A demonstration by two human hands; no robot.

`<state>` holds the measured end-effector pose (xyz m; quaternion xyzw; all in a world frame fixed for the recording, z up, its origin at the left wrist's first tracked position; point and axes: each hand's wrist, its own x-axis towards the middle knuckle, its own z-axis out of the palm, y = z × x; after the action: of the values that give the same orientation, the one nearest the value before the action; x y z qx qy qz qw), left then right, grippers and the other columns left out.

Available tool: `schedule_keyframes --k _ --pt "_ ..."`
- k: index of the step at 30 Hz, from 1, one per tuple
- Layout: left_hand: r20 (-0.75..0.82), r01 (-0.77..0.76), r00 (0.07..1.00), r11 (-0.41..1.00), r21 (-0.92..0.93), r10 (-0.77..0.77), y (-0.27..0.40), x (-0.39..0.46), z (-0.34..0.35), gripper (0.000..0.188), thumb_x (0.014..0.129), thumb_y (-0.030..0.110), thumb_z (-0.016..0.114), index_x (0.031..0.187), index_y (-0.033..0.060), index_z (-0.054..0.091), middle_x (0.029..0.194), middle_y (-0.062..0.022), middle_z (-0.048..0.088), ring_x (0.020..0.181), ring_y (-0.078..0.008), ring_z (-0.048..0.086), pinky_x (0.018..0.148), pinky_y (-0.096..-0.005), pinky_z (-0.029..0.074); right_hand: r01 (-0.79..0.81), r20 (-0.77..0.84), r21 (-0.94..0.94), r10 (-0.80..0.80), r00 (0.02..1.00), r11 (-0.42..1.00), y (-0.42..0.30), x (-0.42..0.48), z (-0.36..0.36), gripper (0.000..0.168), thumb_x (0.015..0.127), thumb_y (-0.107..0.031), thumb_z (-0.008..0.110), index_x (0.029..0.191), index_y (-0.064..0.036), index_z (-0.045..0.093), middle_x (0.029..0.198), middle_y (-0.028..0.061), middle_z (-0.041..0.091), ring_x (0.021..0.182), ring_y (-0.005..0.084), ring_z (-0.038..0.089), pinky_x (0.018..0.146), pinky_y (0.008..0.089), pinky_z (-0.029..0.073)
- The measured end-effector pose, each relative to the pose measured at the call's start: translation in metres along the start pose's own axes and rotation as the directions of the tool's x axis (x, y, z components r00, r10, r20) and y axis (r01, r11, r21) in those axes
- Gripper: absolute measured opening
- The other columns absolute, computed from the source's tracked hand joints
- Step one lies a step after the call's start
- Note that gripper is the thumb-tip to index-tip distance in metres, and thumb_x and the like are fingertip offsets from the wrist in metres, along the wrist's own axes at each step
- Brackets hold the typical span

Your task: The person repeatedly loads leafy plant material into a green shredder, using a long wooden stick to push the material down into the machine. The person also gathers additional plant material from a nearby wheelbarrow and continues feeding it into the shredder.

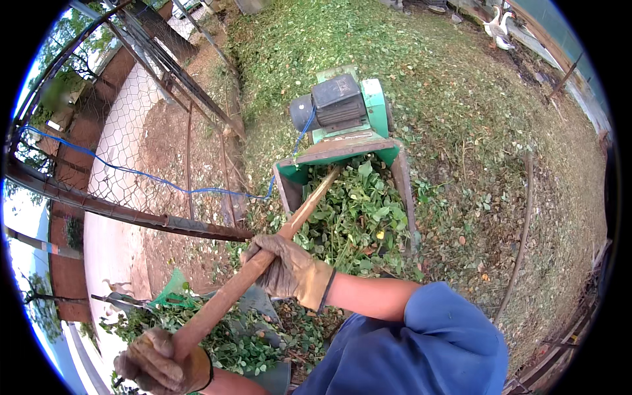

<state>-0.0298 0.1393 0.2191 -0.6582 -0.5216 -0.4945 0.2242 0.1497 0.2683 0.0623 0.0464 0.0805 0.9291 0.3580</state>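
A long wooden pole (232,291) runs diagonally between my two gloved hands. My left hand (165,363) is closed around its lower end at the bottom left. Farther up the pole, my right hand (286,269) grips it near the middle. The far tip touches or enters the leafy green cuttings (353,215) in the feed chute (405,192) of a green shredder. The shredder's electric motor (340,101) sits behind the chute, and a blue cable (163,180) trails left from it. Whatever lies inside the chute's throat is hidden.
A wire mesh fence (123,163) with a rusty metal rail (128,219) stands at left. More leafy cuttings (242,345) lie below my arms. A long stick (521,247) rests on the leaf-strewn ground at right. Geese (499,32) stand at the upper right.
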Motion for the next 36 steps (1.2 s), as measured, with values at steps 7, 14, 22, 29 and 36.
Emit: schedule_keyframes --k 7,14,22,29,36 --pt "0.012 0.013 0.999 0.028 -1.0 -0.039 0.046 0.063 -0.06 0.032 0.101 0.029 0.049 0.122 0.0079 0.06 0.062 0.0064 0.062 0.062 -0.0099 0.062 0.069 -0.0291 0.046 -0.154 -0.082 0.131 0.165 0.983 0.979 0.063 -0.079 0.049 0.021 0.094 -0.026 0.069 0.102 -0.007 0.062 0.104 0.0077 0.066 0.106 0.0277 0.065 0.089 0.047 0.058" --pt "0.281 0.092 0.957 0.842 -0.532 0.073 0.091 -0.003 0.12 0.045 0.096 0.023 0.063 0.127 -0.0074 0.051 0.119 -0.0237 0.063 0.102 -0.0306 0.068 0.084 -0.0375 0.058 0.416 -0.327 0.058 -0.377 0.867 0.907 -0.075 -0.059 -0.039 0.027 0.094 -0.023 0.057 0.072 -0.007 0.055 0.069 0.0113 0.063 0.061 0.0274 0.062 0.06 0.0418 0.055" --pt "0.831 0.87 0.492 0.168 -0.463 -0.258 0.179 -0.058 0.154 0.034 0.098 0.026 0.058 0.116 -0.0025 0.057 0.1 -0.0111 0.068 0.079 -0.015 0.064 0.067 -0.0277 0.053 0.455 0.012 -0.185 -0.461 0.887 0.871 -0.161 -0.1 -0.117 0.03 0.099 -0.035 0.055 0.083 -0.009 0.06 0.073 0.0044 0.061 0.067 0.0243 0.062 0.065 0.0386 0.053" --pt "0.34 0.409 0.91 0.367 -0.836 -0.239 0.122 -0.02 0.034 0.037 0.095 0.03 0.058 0.106 -0.006 0.063 0.101 -0.0148 0.066 0.085 -0.0183 0.064 0.072 -0.0319 0.054 0.292 -0.313 -0.05 -0.293 0.904 0.955 -0.021 -0.108 0.029 0.021 0.095 -0.025 0.061 0.08 -0.012 0.055 0.074 0.007 0.065 0.061 0.0235 0.06 0.063 0.041 0.055" --pt "0.747 -0.27 0.665 0.932 0.242 -0.001 0.089 -0.132 0.072 0.042 0.095 0.03 0.054 0.112 -0.0077 0.06 0.114 -0.021 0.063 0.102 -0.0235 0.063 0.083 -0.034 0.054 0.432 -0.371 -0.055 -0.42 0.828 0.9 -0.072 -0.082 -0.021 0.026 0.095 -0.021 0.056 0.072 -0.008 0.051 0.066 0.0078 0.057 0.061 0.0291 0.056 0.054 0.0411 0.051"
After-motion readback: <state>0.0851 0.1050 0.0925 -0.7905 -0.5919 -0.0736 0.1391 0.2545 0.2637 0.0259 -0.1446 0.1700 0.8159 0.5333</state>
